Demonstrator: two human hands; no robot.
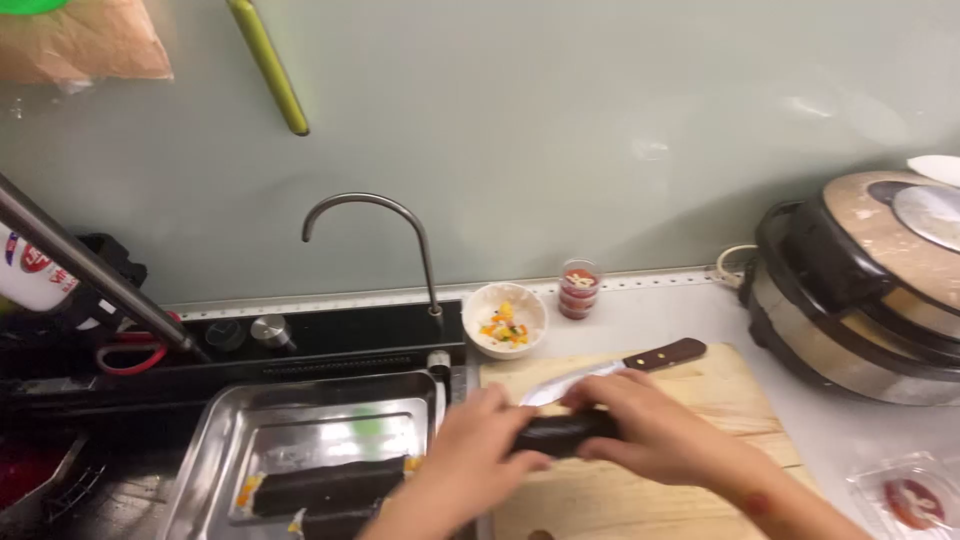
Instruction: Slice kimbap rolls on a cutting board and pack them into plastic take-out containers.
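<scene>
Nearby, knife (612,369), bowl (505,319), tray (215,440) beside roll (563,432)

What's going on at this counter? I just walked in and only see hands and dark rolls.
A person holds a dark seaweed roll with both hands, left hand and right hand, over a wooden cutting board. A knife lies on the board behind it. Two more rolls sit in a metal tray to the left.

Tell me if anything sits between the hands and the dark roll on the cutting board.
Nothing visible does. The left hand and right hand both grip the dark roll directly, over the wooden cutting board. The knife lies behind them, apart from the roll.
</scene>
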